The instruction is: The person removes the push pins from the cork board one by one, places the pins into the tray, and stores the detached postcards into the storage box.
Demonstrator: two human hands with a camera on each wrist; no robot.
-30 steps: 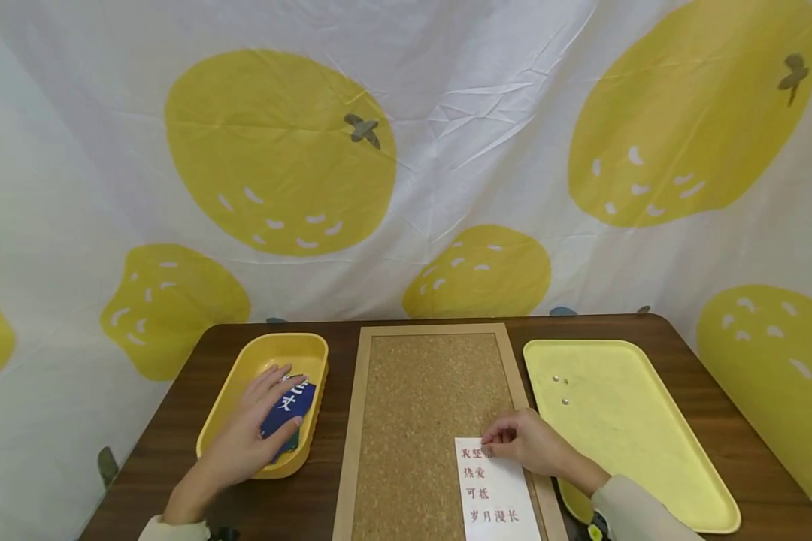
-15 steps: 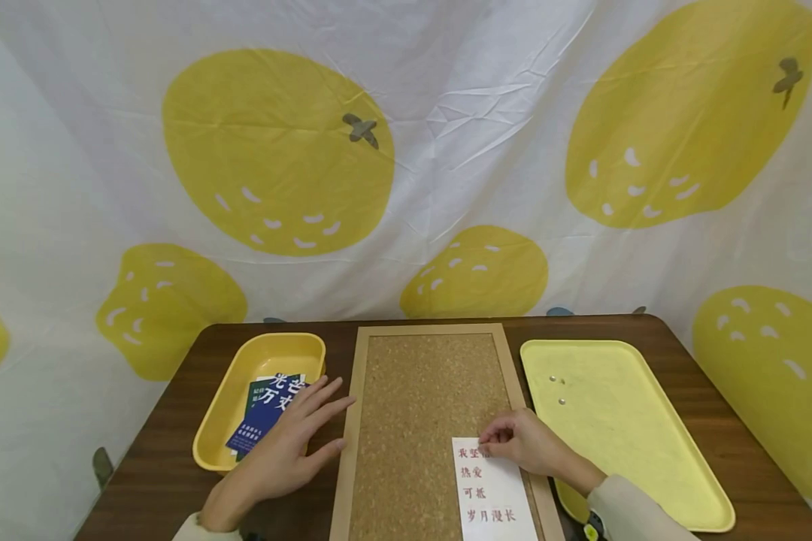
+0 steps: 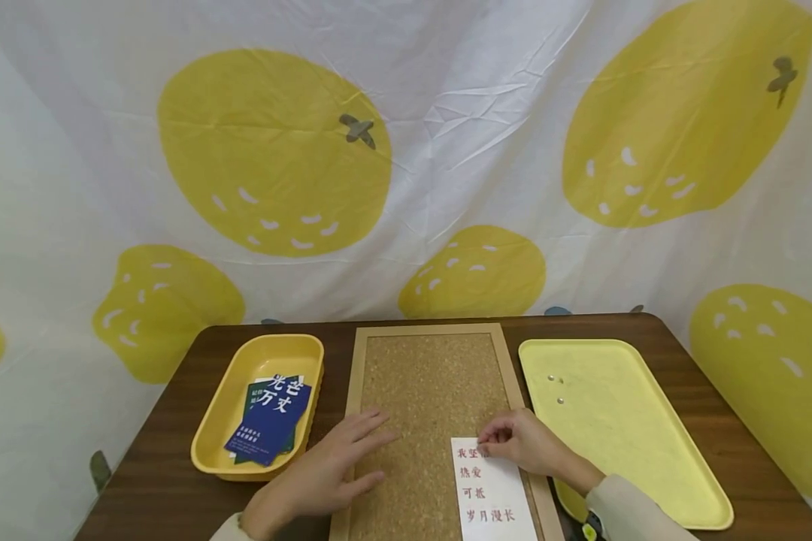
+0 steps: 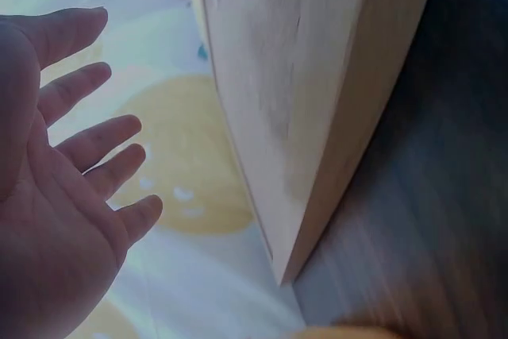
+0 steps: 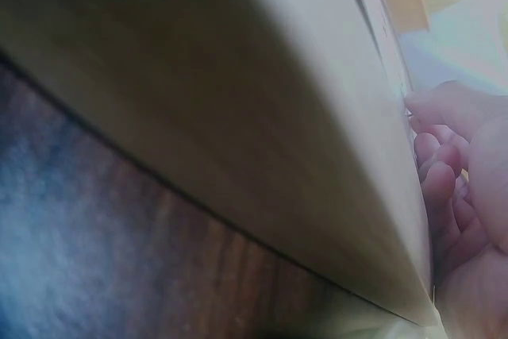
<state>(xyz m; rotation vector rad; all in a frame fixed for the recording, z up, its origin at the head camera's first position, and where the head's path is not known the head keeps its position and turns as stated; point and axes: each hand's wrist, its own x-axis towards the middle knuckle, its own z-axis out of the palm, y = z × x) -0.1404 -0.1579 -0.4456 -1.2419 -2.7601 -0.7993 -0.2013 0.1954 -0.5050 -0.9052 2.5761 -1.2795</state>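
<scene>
In the head view a white card (image 3: 490, 496) with red writing lies on the lower right of a wood-framed cork board (image 3: 419, 406). At the card's top right corner my right hand (image 3: 531, 443) pinches what appears to be a thumbtack (image 5: 409, 115), mostly hidden by the fingertips. The other fingers are curled beside it. My left hand (image 3: 334, 469) reaches over the board's left frame with its fingers spread and nothing in them. In the left wrist view the left hand (image 4: 71, 148) stands apart from the board's edge.
A yellow basket (image 3: 210, 421) at the left holds a blue card (image 3: 274, 421) on top of green and white ones. To the right a pale yellow tray (image 3: 636, 436) bears a few small metal tacks (image 3: 560, 401). A lemon-print cloth (image 3: 433, 165) hangs behind the brown table (image 3: 156, 451).
My left hand has moved right from above the basket to the board's left side, uncovering the cards in the basket. The right hand has stayed at the white card's corner.
</scene>
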